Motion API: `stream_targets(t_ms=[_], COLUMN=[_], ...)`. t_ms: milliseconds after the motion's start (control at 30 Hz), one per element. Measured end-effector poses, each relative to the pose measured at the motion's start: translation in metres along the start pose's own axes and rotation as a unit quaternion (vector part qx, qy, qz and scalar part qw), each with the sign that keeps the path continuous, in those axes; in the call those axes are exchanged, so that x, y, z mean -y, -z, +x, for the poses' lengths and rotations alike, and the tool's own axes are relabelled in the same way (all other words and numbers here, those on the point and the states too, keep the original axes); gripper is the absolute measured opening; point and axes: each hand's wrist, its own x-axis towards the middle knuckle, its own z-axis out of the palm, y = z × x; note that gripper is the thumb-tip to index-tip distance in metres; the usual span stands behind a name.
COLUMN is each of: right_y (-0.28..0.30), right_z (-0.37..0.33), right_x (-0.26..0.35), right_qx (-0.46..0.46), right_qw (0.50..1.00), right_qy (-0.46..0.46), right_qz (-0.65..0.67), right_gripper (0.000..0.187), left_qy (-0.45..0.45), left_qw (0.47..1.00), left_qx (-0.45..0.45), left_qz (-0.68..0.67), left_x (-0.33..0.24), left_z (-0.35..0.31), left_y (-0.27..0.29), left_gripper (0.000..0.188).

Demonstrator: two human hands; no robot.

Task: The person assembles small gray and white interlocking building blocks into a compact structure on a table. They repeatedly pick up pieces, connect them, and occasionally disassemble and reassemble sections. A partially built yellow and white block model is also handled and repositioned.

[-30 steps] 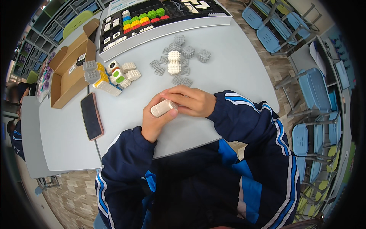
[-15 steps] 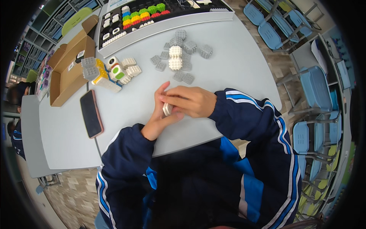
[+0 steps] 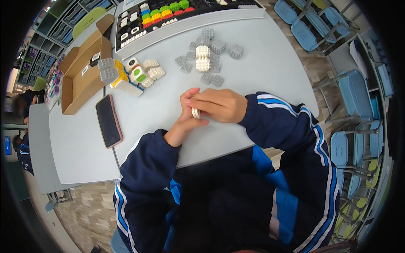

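Between my two hands, just above the near part of the table, is a small flat white piece (image 3: pixel 195 113), seen edge-on and partly hidden by fingers. My left hand (image 3: pixel 185 120) is curled around it from the left and below. From the right, my right hand (image 3: pixel 221 105) grips its upper side with fingers bent over. Beyond the hands lie two joined white studded blocks (image 3: pixel 203 59), with grey studded blocks (image 3: pixel 217 47) and flat grey plates (image 3: pixel 217 80) around them. Further left rests a built assembly (image 3: pixel 128 78) of white, yellow and grey blocks.
A dark-screened phone (image 3: pixel 108 121) lies left of my hands. Behind it stands an open cardboard box (image 3: pixel 86 80). At the far edge is a tray (image 3: pixel 190 23) of coloured blocks. Blue chairs (image 3: pixel 352 95) stand beyond the table on the right; a person (image 3: pixel 25 149) is at the far left.
The whole view has shifted, so everything sits slightly further right. My hands stay together, and the white piece has turned to show more of its thin edge.
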Motion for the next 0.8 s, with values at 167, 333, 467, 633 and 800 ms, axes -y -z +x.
stream_targets(t_ms=[167,333,467,633,800], right_y=[0.0,0.009,0.031,0.123,0.2], right_z=[0.001,-0.003,0.009,0.045,0.069], right_x=[-0.006,-0.014,-0.022,-0.127,-0.268], right_qx=[-0.055,-0.06,-0.055,-0.034,0.14], right_qw=[0.998,0.997,0.996,0.993,0.916], right_qy=[-0.008,-0.017,-0.029,-0.061,-0.208], right_qz=[0.027,0.042,0.06,-0.095,-0.314], right_gripper=[0.046,0.046,0.042,0.039,0.041], left_qy=[-0.034,-0.078,-0.072,-0.045,-0.013], left_qw=[0.999,0.995,0.995,0.998,0.999], left_qx=[0.021,0.041,0.002,-0.005,0.026], left_qz=[-0.03,-0.037,-0.071,-0.032,-0.015], left_x=[0.004,-0.005,-0.006,-0.007,-0.006], left_z=[0.004,0.01,0.008,0.009,0.018], left_y=[0.004,0.005,0.011,0.013,0.008], left_gripper=[0.083,0.08,0.079,0.064,0.048])
